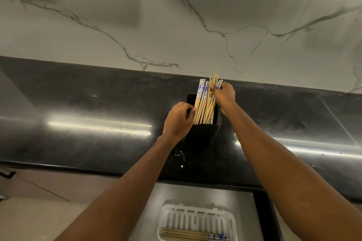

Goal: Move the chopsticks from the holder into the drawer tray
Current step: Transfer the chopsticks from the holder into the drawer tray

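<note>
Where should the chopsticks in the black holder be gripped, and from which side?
Grip the chopsticks at their top ends, coming from above. Only those ends clear the holder; its walls enclose the lower shafts, and the sticks stand near upright, so they should lift straight out. The right hand pinches some there; the left hand grips the holder.

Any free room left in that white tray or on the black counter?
The tray is bare beyond the few chopsticks along its near edge. The counter is bare left and right of the holder. Crowded: the holder's mouth, with the left hand, the right hand and standing chopsticks.
</note>
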